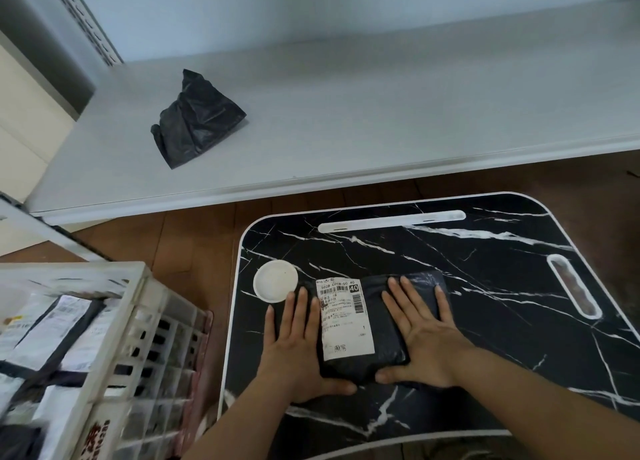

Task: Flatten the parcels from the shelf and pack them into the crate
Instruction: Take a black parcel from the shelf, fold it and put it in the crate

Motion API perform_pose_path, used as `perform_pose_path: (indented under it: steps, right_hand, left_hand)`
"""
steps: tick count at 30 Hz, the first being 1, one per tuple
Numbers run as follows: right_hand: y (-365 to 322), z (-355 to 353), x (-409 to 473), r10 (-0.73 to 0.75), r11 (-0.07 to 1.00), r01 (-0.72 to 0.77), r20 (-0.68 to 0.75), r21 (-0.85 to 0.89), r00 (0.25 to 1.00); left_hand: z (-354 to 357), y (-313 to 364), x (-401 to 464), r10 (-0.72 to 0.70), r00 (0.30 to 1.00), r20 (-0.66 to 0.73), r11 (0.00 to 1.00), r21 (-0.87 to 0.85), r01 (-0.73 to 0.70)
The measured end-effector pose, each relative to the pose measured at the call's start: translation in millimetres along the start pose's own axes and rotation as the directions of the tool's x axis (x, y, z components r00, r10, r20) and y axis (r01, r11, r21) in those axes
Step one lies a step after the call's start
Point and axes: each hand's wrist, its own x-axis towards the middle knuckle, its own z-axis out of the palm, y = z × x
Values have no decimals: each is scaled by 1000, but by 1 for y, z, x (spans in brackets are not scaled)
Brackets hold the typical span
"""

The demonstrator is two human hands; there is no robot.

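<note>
A black plastic parcel (384,324) with a white shipping label lies flat on the black marble-pattern lap table (485,286). My left hand (294,349) presses palm-down on the parcel's left side, fingers spread. On the right side my right hand (422,335) lies flat in the same way, its thumb at the near edge. Another black parcel (197,120), crumpled and puffed up, sits on the white shelf (346,141) at the back left. At the lower left stands the white slatted crate (114,349), holding several labelled parcels.
A round white disc (275,281) is set into the table's left part, just beyond my left fingertips. The table has a white slot along its far edge and a handle cut-out at the right. Brown wooden floor (194,238) shows between shelf, crate and table.
</note>
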Motion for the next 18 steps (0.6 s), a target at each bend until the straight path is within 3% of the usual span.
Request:
perform_pose_path:
  steps: [3,6,8,9,11,14,18]
  right_hand:
    - [-3,-1,-2,10,1000,-10,-8,17,1000]
    - [-4,-2,-3,29,999,-28,-9,33,1000]
    - [-7,1,-6,43,998,-42,-17,55,999]
    - [-8,4,-7,51,996,-49,-26,73,998]
    - [-13,10,-12,72,991,-66,-50,117,996]
    - [-21,19,-20,100,983,-87,-72,162,992]
    - [-19,19,-29,77,965,-53,-86,258,993]
  left_hand:
    - [-5,-2,0,28,999,15,998,-60,-27]
    - [-16,-3,-6,34,999,-41,926,-375,-47]
    - [-21,-2,-13,-137,981,-136,734,-679,8]
    - [-19,-2,-16,-240,958,-160,657,-753,39]
    - [-16,1,-21,-362,920,-152,611,-784,111]
    - [-14,10,-25,-403,915,18,360,-916,176]
    - [-18,28,-31,-275,944,183,95,-972,216]
